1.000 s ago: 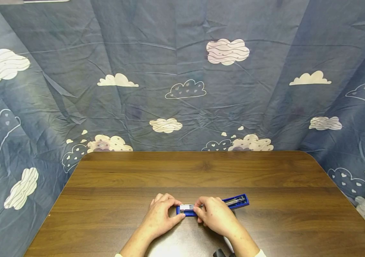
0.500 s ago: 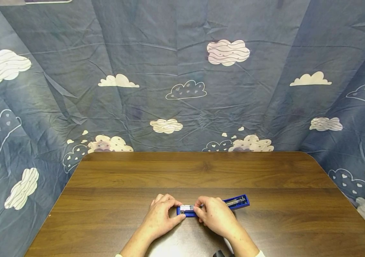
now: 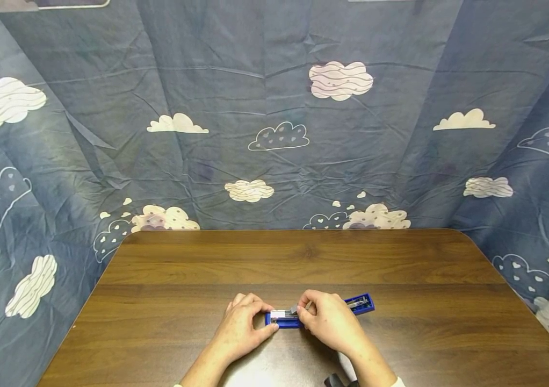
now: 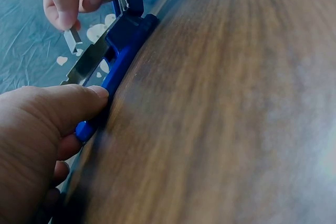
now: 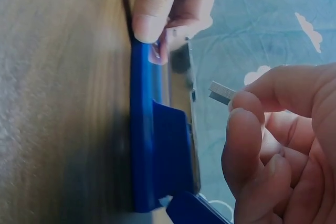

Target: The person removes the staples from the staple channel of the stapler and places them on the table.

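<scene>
A blue stapler (image 3: 288, 324) lies opened out on the table, its top part (image 3: 364, 303) swung back to the right. My left hand (image 3: 242, 325) grips the left end of its base between thumb and fingers. Between thumb and index finger, my right hand (image 3: 330, 321) pinches a short strip of staples (image 5: 222, 92), held just above the metal magazine (image 4: 88, 64) and apart from it in the right wrist view. The left wrist view also has the strip (image 4: 72, 40) at the right hand's fingertips.
The brown wooden table (image 3: 303, 258) ends at a blue cloud-print cloth (image 3: 279, 172) behind it. A black object (image 3: 333, 380) shows at the bottom edge, beside my right forearm.
My right hand has lifted slightly and shifted right off the stapler's magazine, and the staple strip now shows at its fingertips. The left hand keeps its grip on the base.
</scene>
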A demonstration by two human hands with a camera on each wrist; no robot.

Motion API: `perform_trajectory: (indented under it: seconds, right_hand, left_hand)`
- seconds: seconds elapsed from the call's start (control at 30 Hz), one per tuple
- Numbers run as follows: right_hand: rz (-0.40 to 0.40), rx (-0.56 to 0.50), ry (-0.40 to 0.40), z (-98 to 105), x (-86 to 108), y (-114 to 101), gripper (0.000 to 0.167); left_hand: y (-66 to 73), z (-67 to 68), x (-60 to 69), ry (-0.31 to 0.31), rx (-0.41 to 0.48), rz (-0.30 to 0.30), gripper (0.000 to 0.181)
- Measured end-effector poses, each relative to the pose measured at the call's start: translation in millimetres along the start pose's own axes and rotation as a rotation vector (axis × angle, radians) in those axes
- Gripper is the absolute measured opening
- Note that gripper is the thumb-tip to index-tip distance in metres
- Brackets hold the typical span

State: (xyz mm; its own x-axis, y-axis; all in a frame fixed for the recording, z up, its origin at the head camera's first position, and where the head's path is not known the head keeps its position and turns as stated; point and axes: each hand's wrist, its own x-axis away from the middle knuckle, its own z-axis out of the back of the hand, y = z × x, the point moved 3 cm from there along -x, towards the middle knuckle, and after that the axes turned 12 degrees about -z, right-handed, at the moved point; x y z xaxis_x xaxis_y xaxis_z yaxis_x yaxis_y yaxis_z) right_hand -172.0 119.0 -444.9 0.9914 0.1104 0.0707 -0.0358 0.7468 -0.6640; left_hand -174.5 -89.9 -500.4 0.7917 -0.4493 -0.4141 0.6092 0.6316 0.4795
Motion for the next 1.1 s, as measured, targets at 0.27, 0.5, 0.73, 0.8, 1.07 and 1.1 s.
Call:
perform_trajectory:
  seconds: [0.27, 0.5, 0.73, 0.8, 1.07, 1.1]
  right_hand:
    - [-0.025, -0.025, -0.008, 7.8, 0.5, -1.8, 0.010]
    - [0.015, -0.036, -0.068, 10.8, 3.3, -4.2, 0.013]
    - [0.115, -0.063, -0.258, 5.9, 8.8, -5.8, 0.017]
    - [0.124, -0.062, -0.303, 4.5, 10.6, -6.3, 0.018]
    - [0.063, -0.044, -0.452, -3.0, 15.9, -3.8, 0.021]
    - [0.057, -0.042, -0.466, -3.8, 16.3, -3.4, 0.022]
  left_hand:
    - [-0.3, 0.3, -0.2, -0.004, 0.005, 0.005, 0.026]
    - [-1.0, -0.5, -0.4, -0.001, 0.005, 0.010, 0.026]
    - [-0.2, -0.1, -0.2, 0.009, -0.010, 0.004, 0.027]
    - [0.1, 0.2, -0.4, 0.010, -0.010, 0.004, 0.027]
    - [0.6, 0.3, -0.2, 0.007, -0.010, 0.004, 0.026]
    - [0.6, 0.3, -0.1, 0.007, -0.011, 0.003, 0.026]
